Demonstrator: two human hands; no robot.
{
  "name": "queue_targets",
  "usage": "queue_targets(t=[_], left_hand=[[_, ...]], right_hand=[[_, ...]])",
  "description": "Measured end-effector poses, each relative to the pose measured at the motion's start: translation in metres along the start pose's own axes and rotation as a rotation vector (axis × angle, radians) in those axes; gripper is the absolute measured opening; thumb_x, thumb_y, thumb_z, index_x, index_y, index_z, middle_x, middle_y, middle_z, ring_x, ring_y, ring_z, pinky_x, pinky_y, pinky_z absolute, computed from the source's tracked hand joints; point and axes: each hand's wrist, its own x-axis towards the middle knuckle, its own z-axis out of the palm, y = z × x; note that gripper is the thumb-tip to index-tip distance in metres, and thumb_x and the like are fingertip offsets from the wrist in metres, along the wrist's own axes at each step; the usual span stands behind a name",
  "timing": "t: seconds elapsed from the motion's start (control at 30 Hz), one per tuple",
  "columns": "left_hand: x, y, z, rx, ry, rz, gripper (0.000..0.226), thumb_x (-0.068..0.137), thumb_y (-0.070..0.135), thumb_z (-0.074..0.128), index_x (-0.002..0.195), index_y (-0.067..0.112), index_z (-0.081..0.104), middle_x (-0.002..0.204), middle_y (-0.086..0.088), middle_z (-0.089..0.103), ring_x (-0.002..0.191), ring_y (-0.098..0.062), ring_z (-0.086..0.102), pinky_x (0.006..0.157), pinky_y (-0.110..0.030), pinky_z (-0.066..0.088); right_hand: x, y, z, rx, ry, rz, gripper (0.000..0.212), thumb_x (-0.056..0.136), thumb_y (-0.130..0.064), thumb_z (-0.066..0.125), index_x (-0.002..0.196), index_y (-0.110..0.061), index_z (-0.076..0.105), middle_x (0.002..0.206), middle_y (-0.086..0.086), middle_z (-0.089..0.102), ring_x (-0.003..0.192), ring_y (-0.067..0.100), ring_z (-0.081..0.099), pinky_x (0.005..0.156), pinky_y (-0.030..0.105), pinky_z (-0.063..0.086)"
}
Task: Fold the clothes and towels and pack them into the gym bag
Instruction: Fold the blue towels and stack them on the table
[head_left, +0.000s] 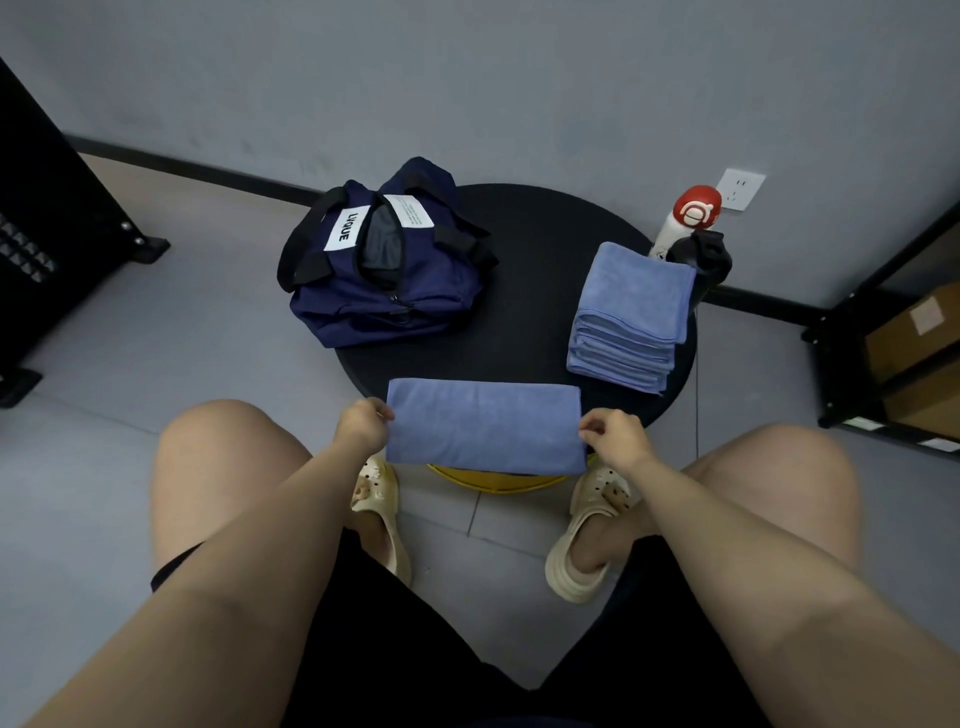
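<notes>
A blue towel (483, 423) lies folded into a long strip over the near edge of the round black table (524, 291). My left hand (363, 423) pinches its left end and my right hand (615, 434) pinches its right end. A navy gym bag (384, 275) with black handles sits at the table's back left, its zip open and a grey lining showing. A stack of several folded blue towels (631, 317) rests on the table's right side.
A white bottle with a red cap (691, 213) and a black bottle (704, 265) stand behind the towel stack. Black shelving with cardboard boxes (904, 338) is at the right, a black rack (47, 218) at the left. My knees and sandals flank the table's yellow base (493, 480).
</notes>
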Motion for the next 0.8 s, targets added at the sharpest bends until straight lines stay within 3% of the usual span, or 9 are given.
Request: queue_targets(t=[0.23, 0.4, 0.53, 0.63, 0.8], left_hand=[[0.025, 0.007, 0.001, -0.004, -0.036, -0.056, 0.031, 0.096, 0.012, 0.048, 0.126, 0.007, 0.054, 0.125, -0.015, 0.058, 0.113, -0.033, 0.054, 0.093, -0.036, 0.045], [0.043, 0.017, 0.011, -0.011, -0.051, -0.032, 0.047, 0.092, 0.004, 0.049, 0.138, 0.005, 0.043, 0.135, -0.018, 0.049, 0.123, -0.033, 0.048, 0.102, -0.034, 0.038], [0.057, 0.023, 0.019, 0.002, -0.032, -0.074, 0.046, 0.094, 0.017, 0.053, 0.137, 0.004, 0.043, 0.137, -0.019, 0.043, 0.121, -0.034, 0.048, 0.099, -0.036, 0.040], [0.067, 0.024, 0.022, -0.005, 0.002, -0.104, 0.044, 0.094, 0.026, 0.054, 0.130, 0.003, 0.044, 0.133, -0.020, 0.045, 0.117, -0.035, 0.049, 0.096, -0.039, 0.041], [0.083, 0.023, 0.026, -0.087, 0.018, -0.114, 0.028, 0.094, 0.011, 0.050, 0.122, 0.009, 0.051, 0.124, -0.016, 0.055, 0.111, -0.033, 0.053, 0.090, -0.035, 0.044]], right_hand=[[0.023, -0.010, 0.002, 0.030, 0.074, 0.095, 0.024, 0.093, -0.015, 0.058, 0.115, -0.010, 0.066, 0.117, 0.012, 0.065, 0.109, 0.029, 0.058, 0.093, 0.036, 0.047], [0.028, -0.019, 0.015, -0.213, -0.044, -0.139, 0.041, 0.099, -0.019, 0.047, 0.139, -0.010, 0.047, 0.146, 0.010, 0.041, 0.132, 0.028, 0.041, 0.106, 0.036, 0.036], [0.036, -0.025, 0.029, -0.309, -0.222, -0.181, 0.055, 0.102, -0.031, 0.041, 0.151, -0.013, 0.023, 0.158, 0.003, 0.019, 0.143, 0.022, 0.023, 0.112, 0.033, 0.027], [0.040, -0.023, 0.040, -0.360, -0.327, -0.163, 0.065, 0.102, -0.039, 0.036, 0.153, -0.013, 0.007, 0.161, 0.005, 0.001, 0.148, 0.020, 0.004, 0.117, 0.031, 0.010], [0.052, -0.022, 0.048, -0.493, -0.337, -0.193, 0.072, 0.101, -0.047, 0.034, 0.153, -0.012, -0.003, 0.160, 0.007, -0.012, 0.147, 0.021, -0.010, 0.117, 0.032, -0.003]])
